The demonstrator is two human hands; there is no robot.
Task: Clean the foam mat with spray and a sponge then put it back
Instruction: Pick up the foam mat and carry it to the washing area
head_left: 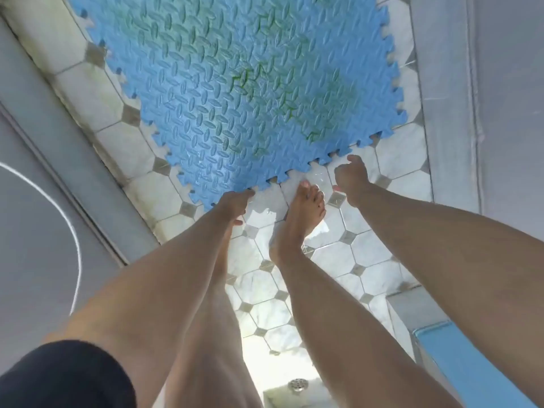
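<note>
The blue foam mat (235, 92) lies flat on the tiled floor, wet, with green smears across its right half and jigsaw-toothed edges. My left hand (232, 204) is at the mat's near corner, fingers curled around the edge there. My right hand (350, 178) hovers over the tiles just off the near edge with its fingers curled; one fingertip reaches the mat's teeth, and whether it holds them is hidden. No spray or sponge is in view.
My bare foot (306, 207) stands on wet white tiles (397, 148) between my hands. Grey walls (500, 98) close in on both sides. A floor drain (297, 384) sits near the bottom edge, and a blue-topped ledge (459, 348) is at the lower right.
</note>
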